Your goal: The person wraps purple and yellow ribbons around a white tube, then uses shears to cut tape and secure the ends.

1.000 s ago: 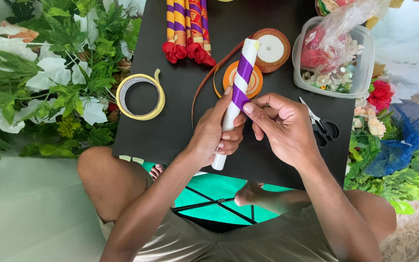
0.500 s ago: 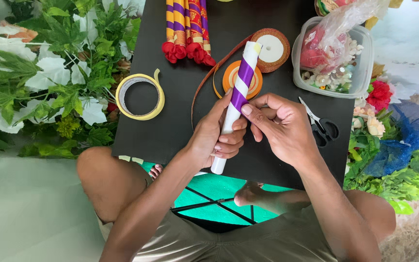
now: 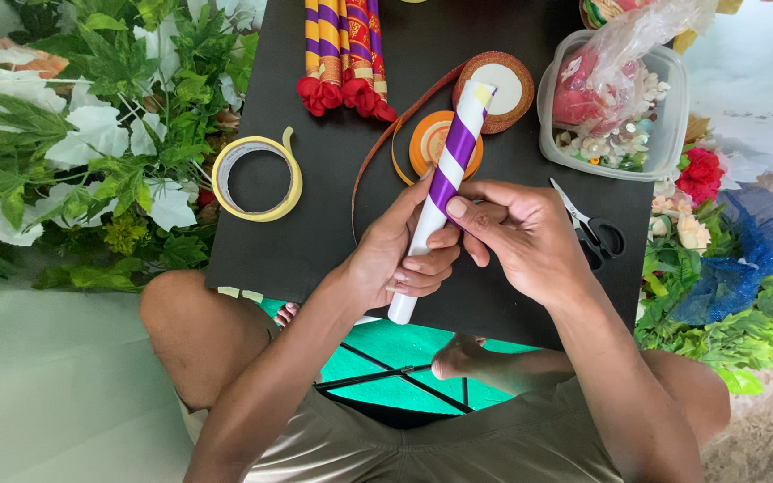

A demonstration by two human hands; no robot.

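Gripping a white tube spiralled with purple ribbon (image 3: 445,192) in curled left hand (image 3: 395,255), right hand (image 3: 521,237) thumb pinching ribbon flat; slackening likely unwinds it.

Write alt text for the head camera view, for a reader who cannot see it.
A seated person's left hand grips a white stick partly wrapped in purple ribbon, while the right hand presses the ribbon against it over a black board. Ribbon spools, a yellow tape roll, scissors and artificial foliage lie around.
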